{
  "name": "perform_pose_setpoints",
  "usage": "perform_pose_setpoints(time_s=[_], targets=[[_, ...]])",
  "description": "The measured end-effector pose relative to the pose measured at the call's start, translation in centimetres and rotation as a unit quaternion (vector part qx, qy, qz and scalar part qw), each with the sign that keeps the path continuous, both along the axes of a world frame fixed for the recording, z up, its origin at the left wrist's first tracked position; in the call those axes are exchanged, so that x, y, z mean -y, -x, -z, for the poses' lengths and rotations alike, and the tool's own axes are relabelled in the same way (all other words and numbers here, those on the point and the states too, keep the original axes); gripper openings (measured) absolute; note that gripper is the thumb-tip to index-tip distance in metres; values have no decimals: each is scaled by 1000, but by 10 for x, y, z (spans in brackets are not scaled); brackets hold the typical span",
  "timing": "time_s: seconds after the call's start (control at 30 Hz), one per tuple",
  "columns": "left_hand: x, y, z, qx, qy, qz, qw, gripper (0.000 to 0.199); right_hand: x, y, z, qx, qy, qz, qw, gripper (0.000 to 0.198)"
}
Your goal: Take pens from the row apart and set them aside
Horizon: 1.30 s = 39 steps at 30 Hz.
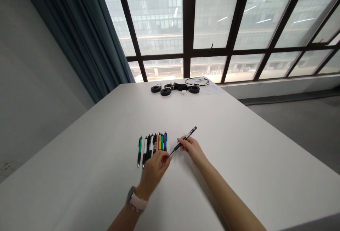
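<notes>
My right hand [191,147] pinches a dark pen [189,133] with a clear and black upper end, held slanted above the table. The pen's thin tip points down and left toward my left hand [156,165]. The thumb and fingers of that left hand are pressed together right at the tip; whatever they hold is too small to make out. Beyond and left of it lies a row of several pens, among them a green pen [139,149], a white pen [145,150], a yellow pen [159,141] and a blue pen [165,141]. My left hand hides some lower ends.
Black tape-like rolls [165,92] and a coiled black cable [197,81] lie at the far end of the white table [106,135]. A blue curtain [87,36] hangs at the left, and windows stand behind the table.
</notes>
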<state>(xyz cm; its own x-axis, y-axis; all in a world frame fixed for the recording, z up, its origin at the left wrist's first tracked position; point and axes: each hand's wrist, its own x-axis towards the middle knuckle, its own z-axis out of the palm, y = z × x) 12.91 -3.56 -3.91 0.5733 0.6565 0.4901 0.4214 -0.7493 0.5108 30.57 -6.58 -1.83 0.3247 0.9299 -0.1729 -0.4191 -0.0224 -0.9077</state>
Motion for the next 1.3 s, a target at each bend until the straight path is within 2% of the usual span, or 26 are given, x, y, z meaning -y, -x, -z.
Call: perform_pose_setpoints(time_s=[0.57,0.77,0.9,1.13,1.3], targets=[[2,0,0,-18,-9,-1,1000,14,2,2,-5,36,-11,3,999,34],[2,0,1,-34,-37,17,999,14,-1,4,-4,48,-18,-12,999,36],[3,-1,1,-55,-28,39,997,15,0,4,-3,59,-24,-19,998,35],[5,-1,-1,-67,-18,61,996,15,-2,-1,0,85,-18,12,996,40],[6,-1,-5,-67,-42,74,994,15,-3,-10,1,97,-12,34,995,43]])
